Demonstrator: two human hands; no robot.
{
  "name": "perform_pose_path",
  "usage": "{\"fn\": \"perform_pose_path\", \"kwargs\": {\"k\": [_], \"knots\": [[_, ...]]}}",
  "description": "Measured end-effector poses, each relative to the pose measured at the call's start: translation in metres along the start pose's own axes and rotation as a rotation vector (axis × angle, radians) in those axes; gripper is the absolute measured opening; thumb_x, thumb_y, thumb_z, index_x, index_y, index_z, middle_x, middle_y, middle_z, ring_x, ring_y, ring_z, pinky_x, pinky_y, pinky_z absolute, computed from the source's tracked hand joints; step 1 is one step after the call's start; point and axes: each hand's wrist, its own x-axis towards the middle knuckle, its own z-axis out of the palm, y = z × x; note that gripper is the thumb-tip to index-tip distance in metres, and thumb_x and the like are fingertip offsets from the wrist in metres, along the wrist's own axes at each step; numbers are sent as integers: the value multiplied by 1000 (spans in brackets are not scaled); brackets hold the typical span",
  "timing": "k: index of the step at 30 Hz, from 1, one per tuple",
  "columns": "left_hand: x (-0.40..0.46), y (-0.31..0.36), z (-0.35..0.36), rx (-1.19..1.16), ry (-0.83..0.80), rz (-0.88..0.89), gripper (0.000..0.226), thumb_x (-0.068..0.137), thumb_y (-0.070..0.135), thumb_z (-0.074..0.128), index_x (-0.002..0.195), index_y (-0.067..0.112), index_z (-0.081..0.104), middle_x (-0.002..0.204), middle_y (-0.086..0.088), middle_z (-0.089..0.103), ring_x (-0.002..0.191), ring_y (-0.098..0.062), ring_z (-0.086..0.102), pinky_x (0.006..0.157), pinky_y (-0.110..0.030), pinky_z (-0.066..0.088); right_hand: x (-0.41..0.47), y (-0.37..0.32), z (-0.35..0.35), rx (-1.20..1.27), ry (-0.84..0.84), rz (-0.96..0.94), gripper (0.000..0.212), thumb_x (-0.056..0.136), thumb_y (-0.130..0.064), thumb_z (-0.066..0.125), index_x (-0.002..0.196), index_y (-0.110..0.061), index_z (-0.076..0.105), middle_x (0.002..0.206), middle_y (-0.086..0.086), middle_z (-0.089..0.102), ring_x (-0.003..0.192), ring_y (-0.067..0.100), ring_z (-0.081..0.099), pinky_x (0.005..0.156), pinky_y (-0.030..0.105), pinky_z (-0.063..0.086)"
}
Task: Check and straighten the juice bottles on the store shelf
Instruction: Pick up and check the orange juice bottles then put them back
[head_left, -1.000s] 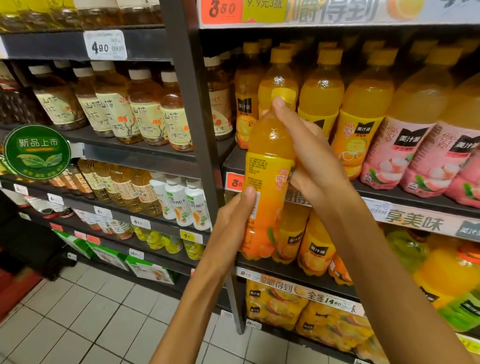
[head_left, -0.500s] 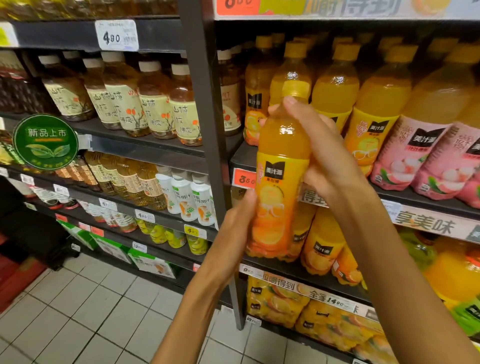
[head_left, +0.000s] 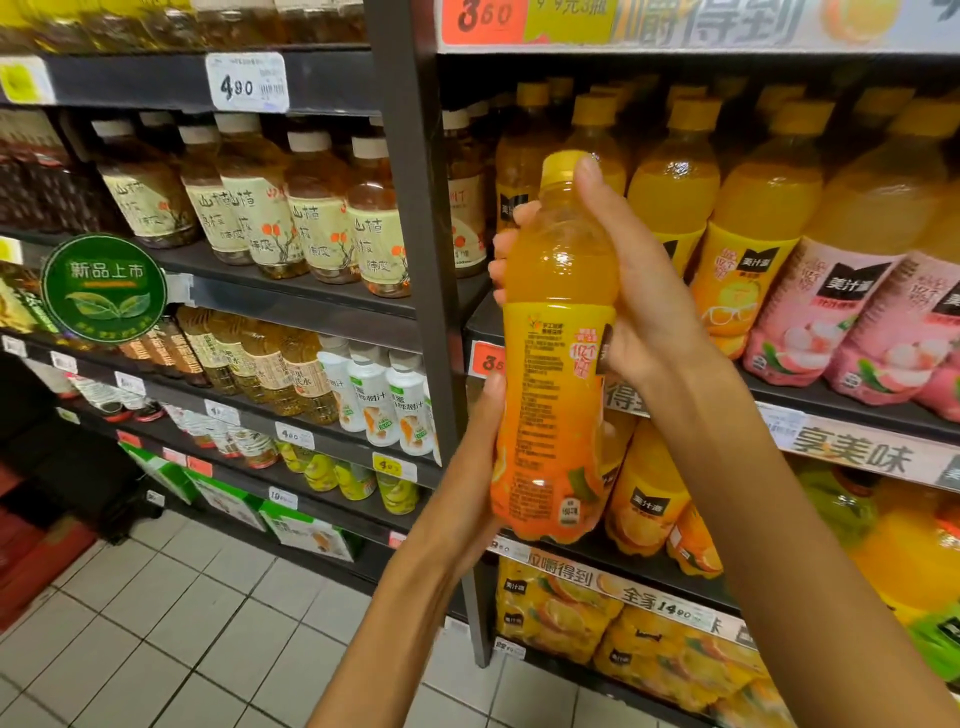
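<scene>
Head view. An orange juice bottle (head_left: 558, 353) is held upright in front of the dark shelf upright (head_left: 415, 208), clear of every shelf. Its yellow-to-orange label faces the camera with the back panel of small print, too fine to read; a pink patch on the label's right edge carries red characters, partly covered. The right hand (head_left: 644, 291) wraps the bottle's shoulder, fingers curled behind it and the thumb lying up to the yellow cap. The left hand (head_left: 480, 462) grips the lower part of the bottle from the left, thumb on the label; its fingers are hidden behind the bottle.

Right of the upright, a row of orange juice bottles (head_left: 748, 218) stands on the shelf, black brand patches showing 美汁源; beyond them are pink-labelled bottles (head_left: 831, 322) of the same brand with lychee pictures, the farthest cut off by the frame edge. The shelf strip below reads 享美味. A lower strip reads 14.90, above wrapped multipacks (head_left: 561, 608) of the orange juice. An orange tag beside the held bottle is half hidden by it.

Left of the upright stand amber bottles (head_left: 317, 218) with cream labels reading 山楂陈皮, under a price tag (head_left: 247, 83) marked 4.90. A round green sign (head_left: 104, 288) reads 新品上市. White bottles (head_left: 384, 400) stand one shelf lower; their print is blurred.
</scene>
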Motion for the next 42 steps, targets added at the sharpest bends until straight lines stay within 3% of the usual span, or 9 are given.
{"fn": "perform_pose_path", "kwargs": {"k": [5,11,19,24,26,31,35,39,42], "knots": [[4,5,0,267,155,127,47,81,67,51,113,34,63,109,1,72,101,-18,68,79,-25,55,0,-3,1,-162,115,-106,30,97,-37,53,89,-12,67,89,9,67,87,23,64,89,42,52],[12,-7,-4,210,237,185,53,79,68,52,106,25,68,97,-5,75,90,-20,72,71,-25,56,-3,6,1,-333,41,-115,30,96,-32,54,118,-14,60,99,1,72,94,14,70,75,23,54],[35,2,-10,345,409,319,43,81,60,48,106,28,62,98,4,73,95,-13,69,78,-26,56,24,6,7,-526,131,-320,23,97,-21,54,113,-6,57,95,3,66,83,11,65,72,24,52],[61,13,-16,522,552,392,68,89,59,48,143,21,32,138,-1,47,125,-13,49,102,-41,45,51,4,18,-598,237,-491,21,96,-16,57,113,-5,56,93,-6,62,82,-5,59,72,14,46],[65,8,-17,612,517,385,82,82,56,54,149,22,19,145,0,37,131,-11,41,106,-36,41,59,7,18,-631,281,-557,19,95,-16,58,112,-10,55,94,-8,61,85,-7,58,75,12,45],[81,-5,-24,781,593,417,77,91,19,62,149,18,13,150,-4,28,131,-7,33,97,-1,30,70,15,12,-673,294,-566,28,94,-18,59,120,-7,55,104,-5,60,97,6,57,85,21,47],[88,-12,-24,731,602,400,74,93,18,59,150,18,12,151,-4,28,136,-13,34,109,-30,35,72,20,11,-745,261,-530,34,93,-22,61,125,-12,52,106,-15,55,101,0,56,89,22,48],[92,-15,-27,737,620,390,73,94,17,57,151,18,10,152,-3,27,134,-8,32,102,-11,31,70,15,10,-846,211,-471,41,92,-27,62,129,-13,49,118,-3,58,111,12,56,96,36,48],[96,-16,-24,710,622,392,73,95,16,56,151,16,10,152,-7,27,137,-16,33,108,-29,35,69,6,7,-990,166,-465,48,91,-31,64,133,-13,48,128,1,57,117,11,53,99,34,46]]}}
